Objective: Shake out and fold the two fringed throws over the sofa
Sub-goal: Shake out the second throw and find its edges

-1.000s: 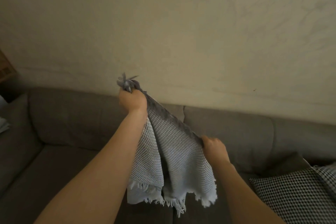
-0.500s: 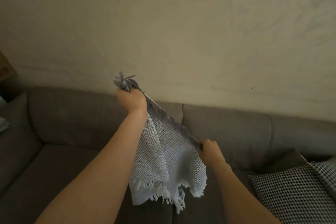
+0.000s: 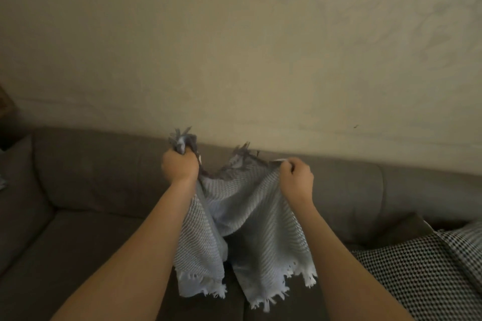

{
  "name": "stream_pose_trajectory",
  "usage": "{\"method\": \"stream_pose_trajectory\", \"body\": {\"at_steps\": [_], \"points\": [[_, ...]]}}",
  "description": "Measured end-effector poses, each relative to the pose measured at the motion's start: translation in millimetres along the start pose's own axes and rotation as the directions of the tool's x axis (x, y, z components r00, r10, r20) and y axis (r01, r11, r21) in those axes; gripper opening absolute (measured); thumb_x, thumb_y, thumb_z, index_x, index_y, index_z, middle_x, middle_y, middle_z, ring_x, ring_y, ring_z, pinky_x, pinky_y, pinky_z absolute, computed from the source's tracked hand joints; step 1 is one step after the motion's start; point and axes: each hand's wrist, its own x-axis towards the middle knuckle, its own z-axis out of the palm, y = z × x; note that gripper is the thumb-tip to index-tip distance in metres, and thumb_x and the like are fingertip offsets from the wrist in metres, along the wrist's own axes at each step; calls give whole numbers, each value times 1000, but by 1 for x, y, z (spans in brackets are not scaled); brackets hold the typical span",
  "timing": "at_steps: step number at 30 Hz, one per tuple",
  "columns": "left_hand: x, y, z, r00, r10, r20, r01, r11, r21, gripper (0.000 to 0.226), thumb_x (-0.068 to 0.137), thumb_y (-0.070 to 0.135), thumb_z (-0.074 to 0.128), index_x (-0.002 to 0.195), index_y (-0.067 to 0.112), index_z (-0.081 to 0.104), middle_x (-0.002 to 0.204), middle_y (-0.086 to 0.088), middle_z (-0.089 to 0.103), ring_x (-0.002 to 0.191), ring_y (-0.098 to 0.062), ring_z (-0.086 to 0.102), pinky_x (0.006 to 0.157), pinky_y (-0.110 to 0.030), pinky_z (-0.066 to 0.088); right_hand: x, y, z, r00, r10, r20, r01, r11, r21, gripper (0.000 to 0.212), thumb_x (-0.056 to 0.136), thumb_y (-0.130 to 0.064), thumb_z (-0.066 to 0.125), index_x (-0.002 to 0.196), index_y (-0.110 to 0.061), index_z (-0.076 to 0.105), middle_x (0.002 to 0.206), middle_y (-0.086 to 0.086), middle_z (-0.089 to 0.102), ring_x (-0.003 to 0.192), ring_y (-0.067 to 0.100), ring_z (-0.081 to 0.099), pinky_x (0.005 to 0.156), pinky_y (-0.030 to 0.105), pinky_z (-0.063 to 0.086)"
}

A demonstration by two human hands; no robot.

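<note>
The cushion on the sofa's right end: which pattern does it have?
The cushion has a small black-and-white check, seen in the head view.

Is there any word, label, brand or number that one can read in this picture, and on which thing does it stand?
No text can be read.
The throw, sofa, wall and checked cushion show no letters or numbers.
A small white patch on the throw's top edge, beside the left hand, may be a tag; it is too small and blurred to read.
</note>
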Motion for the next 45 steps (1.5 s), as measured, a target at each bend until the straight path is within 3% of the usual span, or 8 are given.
{"method": "stream_pose_trajectory", "body": {"at_steps": [4, 7, 12, 16, 27, 38, 42, 45], "points": [[-13, -28, 5, 975, -51, 218, 51, 999, 7, 34, 90, 36, 72, 105, 6, 75, 105, -19, 76, 103, -38, 73, 92, -51, 61, -16, -24, 5, 958, 92, -271, 20, 924, 383, 13, 95, -12, 51, 92, -10, 63, 69, -4, 59, 54, 2, 51, 59, 29, 42], [-29, -40, 6, 913, -28, 408, 15, 999, 37, 35, 75, 40, 73, 87, 7, 77, 88, -18, 77, 93, -36, 76, 81, -45, 60, -25, -24, 12, 999, -10, -30, 23, 886, 464, 15, 91, -18, 64, 106, -21, 67, 72, -8, 62, 54, 1, 50, 56, 28, 46], [-58, -34, 13, 773, 71, 631, -159, 984, 85, 35, 62, 38, 74, 84, 11, 81, 77, -7, 79, 79, -24, 78, 74, -44, 62, -34, -1, 27, 863, -160, 479, 149, 987, 60, 83, 58, -65, 89, 132, -39, 60, 121, -11, 71, 107, 4, 70, 90, 31, 60], [-63, -31, 14, 696, 164, 699, -281, 958, 55, 14, 89, 20, 74, 76, 15, 76, 69, 3, 74, 69, -8, 68, 68, -31, 52, -39, 6, 14, 806, -151, 573, 211, 977, -40, 48, 65, -49, 89, 106, -30, 73, 92, -11, 77, 85, -4, 71, 74, 26, 60], [-62, -44, 5, 476, 444, 759, -711, 703, 35, 17, 86, 32, 85, 91, 20, 75, 80, 8, 73, 72, 1, 67, 63, -24, 51, -36, -8, -7, 967, -129, 218, 157, 981, -118, 42, 96, -14, 54, 57, -12, 37, 50, -1, 42, 45, 12, 37, 50, 34, 28], [-48, -87, -4, 792, 458, 404, -585, 758, 288, 29, 89, 42, 82, 76, 26, 60, 66, 11, 64, 60, -6, 62, 49, -32, 49, -26, -22, -21, 947, 143, -287, -61, 959, 277, 44, 102, -14, 46, 60, -16, 36, 54, -1, 38, 49, 12, 32, 52, 31, 28], [-44, -77, -3, 739, 460, 491, -551, 833, 48, 26, 90, 28, 83, 80, 27, 59, 71, 8, 66, 66, -2, 63, 60, -29, 50, -16, -11, -25, 866, 311, -392, -139, 902, 409, 43, 103, -20, 46, 61, -13, 40, 56, 3, 41, 53, 19, 38, 56, 35, 31], [-51, -48, 0, 631, 443, 637, -565, 825, -14, 18, 94, 31, 79, 88, 36, 63, 81, 14, 69, 78, 8, 66, 68, -19, 50, -14, -4, -33, 946, 200, -256, -171, 976, 132, 13, 96, -17, 58, 91, -8, 66, 78, 4, 63, 79, 29, 64, 60, 32, 41]]}}
